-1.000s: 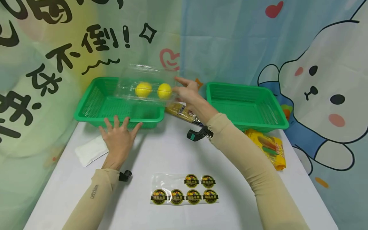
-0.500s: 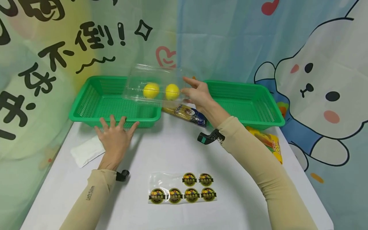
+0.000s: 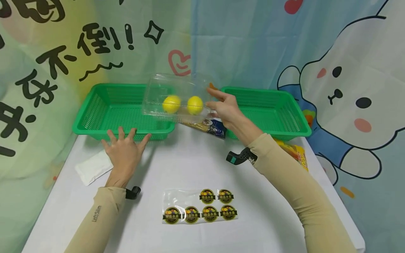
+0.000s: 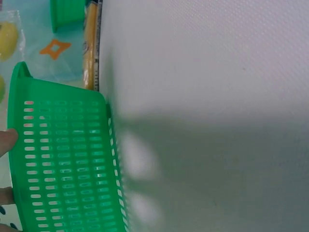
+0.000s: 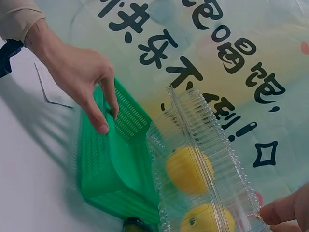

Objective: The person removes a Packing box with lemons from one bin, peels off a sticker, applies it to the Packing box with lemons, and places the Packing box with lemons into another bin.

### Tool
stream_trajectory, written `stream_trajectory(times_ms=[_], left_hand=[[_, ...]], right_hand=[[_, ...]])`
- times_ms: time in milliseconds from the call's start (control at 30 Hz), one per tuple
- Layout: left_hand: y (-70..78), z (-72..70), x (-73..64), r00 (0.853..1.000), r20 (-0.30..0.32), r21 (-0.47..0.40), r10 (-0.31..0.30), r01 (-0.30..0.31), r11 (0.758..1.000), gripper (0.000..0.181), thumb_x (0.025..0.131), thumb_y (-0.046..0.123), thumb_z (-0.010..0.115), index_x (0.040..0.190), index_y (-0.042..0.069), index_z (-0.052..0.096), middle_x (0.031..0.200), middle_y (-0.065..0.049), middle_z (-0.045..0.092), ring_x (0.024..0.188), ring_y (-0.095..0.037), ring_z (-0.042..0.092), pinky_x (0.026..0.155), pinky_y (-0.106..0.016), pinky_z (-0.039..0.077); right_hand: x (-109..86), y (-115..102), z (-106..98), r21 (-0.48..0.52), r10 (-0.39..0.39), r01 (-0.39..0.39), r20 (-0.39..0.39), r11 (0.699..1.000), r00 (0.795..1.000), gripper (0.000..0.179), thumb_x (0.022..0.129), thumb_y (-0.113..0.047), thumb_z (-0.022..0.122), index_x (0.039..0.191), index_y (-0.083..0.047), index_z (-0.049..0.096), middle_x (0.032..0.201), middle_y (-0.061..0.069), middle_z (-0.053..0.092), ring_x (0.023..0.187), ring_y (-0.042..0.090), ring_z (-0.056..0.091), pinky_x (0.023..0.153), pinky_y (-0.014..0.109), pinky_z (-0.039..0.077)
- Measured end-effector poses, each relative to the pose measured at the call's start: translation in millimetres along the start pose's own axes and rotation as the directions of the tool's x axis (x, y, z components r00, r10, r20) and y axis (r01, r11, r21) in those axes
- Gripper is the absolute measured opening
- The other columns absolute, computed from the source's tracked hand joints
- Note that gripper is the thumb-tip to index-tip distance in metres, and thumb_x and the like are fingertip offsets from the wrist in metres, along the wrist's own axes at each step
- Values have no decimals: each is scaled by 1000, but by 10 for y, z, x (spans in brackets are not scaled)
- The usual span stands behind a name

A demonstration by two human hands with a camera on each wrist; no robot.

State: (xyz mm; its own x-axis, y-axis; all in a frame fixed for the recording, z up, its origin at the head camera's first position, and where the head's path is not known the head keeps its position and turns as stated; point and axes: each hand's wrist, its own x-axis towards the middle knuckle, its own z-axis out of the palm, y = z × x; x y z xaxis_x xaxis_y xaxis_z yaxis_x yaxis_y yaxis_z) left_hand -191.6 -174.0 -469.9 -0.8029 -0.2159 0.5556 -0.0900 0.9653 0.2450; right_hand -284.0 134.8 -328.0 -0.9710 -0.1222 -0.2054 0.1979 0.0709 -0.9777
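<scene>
My right hand [image 3: 228, 109] pinches the right end of a clear plastic clamshell box [image 5: 193, 125], which is raised above the table. Two round yellow fruits [image 3: 171, 104] lie inside it; a stem mark shows on one in the right wrist view. The box overlaps the right part of the left green basket [image 3: 98, 131] in the head view. My left hand [image 3: 124, 153] rests its spread fingers on that basket's front rim, also seen in the left wrist view, where only the fingertips [image 4: 7, 141] show. The inside of this basket holds nothing visible.
A second green basket [image 3: 269, 133] stands at the right. Between the baskets lies a gold and blue packet [image 3: 216, 128]. A yellow packet [image 3: 294, 151] is partly behind the right arm, a white packet [image 3: 95, 168] at the left. A sticker sheet [image 3: 180, 198] lies in front.
My right hand has carried the clamshell box to the right, away from over the left basket's middle, uncovering more of that basket. My left hand stays at the rim. The head view has shifted slightly.
</scene>
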Motion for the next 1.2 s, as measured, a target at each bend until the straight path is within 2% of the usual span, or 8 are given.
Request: stream_trajectory(times_ms=[200, 433, 633, 833, 933, 1033, 1133, 1200], left_hand=[[-15, 5, -3, 1000, -14, -12, 2, -2, 1000, 71, 87, 67, 71, 131, 11, 74, 138, -33, 62, 135, -66, 46, 104, -83, 38], [-8, -13, 4, 1000, -22, -16, 9, -10, 1000, 70, 88, 66, 71, 131, 10, 73, 138, -33, 61, 135, -66, 45, 104, -83, 37], [5, -41, 21, 999, 33, -34, -16, 17, 999, 69, 89, 65, 71, 132, 11, 72, 144, -34, 57, 140, -65, 39, 112, -84, 26], [145, -77, 61, 1000, 26, -249, 14, -7, 968, 72, 90, 55, 73, 141, 6, 63, 154, -30, 49, 152, -56, 29, 120, -80, 10], [269, -143, 100, 997, 45, -510, 55, -24, 860, 72, 93, 45, 73, 152, 9, 53, 158, -21, 49, 151, -47, 38, 120, -73, 24], [393, -270, 164, 985, 163, -739, 64, 79, 669, 71, 98, 41, 70, 160, 22, 41, 165, -7, 42, 149, -37, 44, 118, -64, 36], [507, -410, 247, 953, 296, -841, 66, 228, 491, 69, 101, 41, 69, 161, 33, 37, 168, 4, 35, 146, -32, 48, 115, -61, 42], [582, -479, 300, 933, 350, -864, 86, 287, 413, 68, 101, 38, 70, 160, 35, 38, 168, 7, 33, 143, -31, 52, 112, -59, 45]], right_hand=[[-48, 16, -102, 9, 12, -12, -24, 1000, 1000, 61, 103, 2, 61, 156, -26, 51, 173, -1, 25, 134, 31, 57, 77, 31, 61], [-122, 40, -256, -30, 4, -5, -24, 1000, 1000, 61, 104, -1, 60, 159, -24, 46, 173, 0, 27, 142, 30, 52, 100, 43, 56], [-172, 75, -326, -47, 13, -14, -27, 999, 1000, 62, 104, -2, 59, 160, -24, 44, 172, 0, 29, 142, 31, 52, 102, 45, 55], [-219, 117, -386, -46, 13, -14, -16, 999, 1000, 62, 105, -2, 58, 161, -22, 42, 172, -1, 29, 145, 32, 50, 104, 47, 55], [-239, 132, -419, -39, 7, -7, -12, 999, 1000, 61, 105, -2, 58, 161, -22, 42, 172, -1, 30, 144, 32, 50, 106, 50, 54], [-270, 138, -454, -36, 3, -3, -12, 999, 1000, 61, 105, -2, 58, 161, -22, 43, 171, -1, 31, 144, 32, 50, 103, 49, 55], [-316, 140, -494, -37, 3, -4, -9, 999, 1000, 61, 105, -2, 58, 161, -22, 42, 172, -1, 30, 146, 31, 48, 99, 45, 57], [-351, 144, -522, -38, 1, -2, -6, 999, 1000, 62, 105, -2, 57, 161, -22, 42, 172, -2, 29, 147, 30, 46, 98, 45, 57]])
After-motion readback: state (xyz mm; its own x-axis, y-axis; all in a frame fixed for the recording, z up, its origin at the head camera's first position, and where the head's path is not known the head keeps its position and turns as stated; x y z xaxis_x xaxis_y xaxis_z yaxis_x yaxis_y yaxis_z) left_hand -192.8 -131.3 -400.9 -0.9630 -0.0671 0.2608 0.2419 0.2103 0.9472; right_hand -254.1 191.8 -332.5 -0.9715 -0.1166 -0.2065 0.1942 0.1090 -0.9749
